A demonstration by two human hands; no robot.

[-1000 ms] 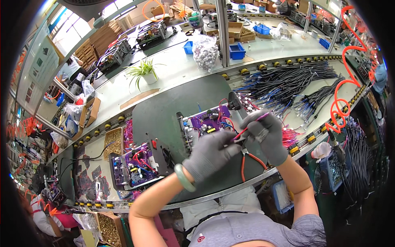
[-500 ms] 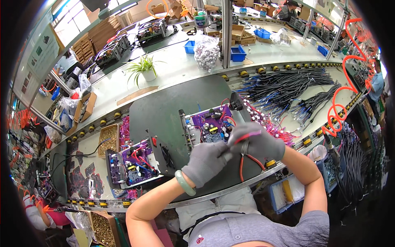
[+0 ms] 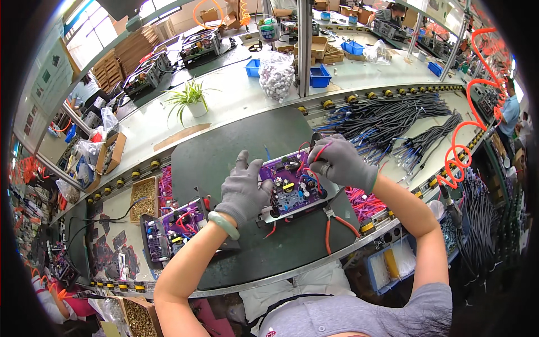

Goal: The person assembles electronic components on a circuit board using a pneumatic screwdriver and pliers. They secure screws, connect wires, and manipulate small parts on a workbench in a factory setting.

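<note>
An open electronics unit [image 3: 297, 206] with a purple circuit board [image 3: 281, 178] lies on the dark mat in front of me. My gloved left hand [image 3: 244, 188] grips its left end, thumb toward the board and fingers at the outer side. My gloved right hand [image 3: 343, 163] is closed at the unit's right end, pinching a pink-red wire [image 3: 321, 150]; its fingertips are partly hidden. Red-handled pliers [image 3: 328, 230] lie just right of the unit, handles toward me. A second purple-board unit [image 3: 171, 230] stands left of my left forearm.
Black cables [image 3: 393, 115] are heaped at the right, with pink wires [image 3: 365, 203] nearer me. A box of brass-coloured parts [image 3: 144, 199] sits left of the mat [image 3: 224, 140]. Beyond are a potted plant [image 3: 195, 105] and a bag of white parts [image 3: 277, 76]. An orange coiled hose [image 3: 461, 151] hangs right.
My hands were together in front of the unit and have parted: the left to its left end, the right farther up beside its right end. The unit has turned and moved nearer.
</note>
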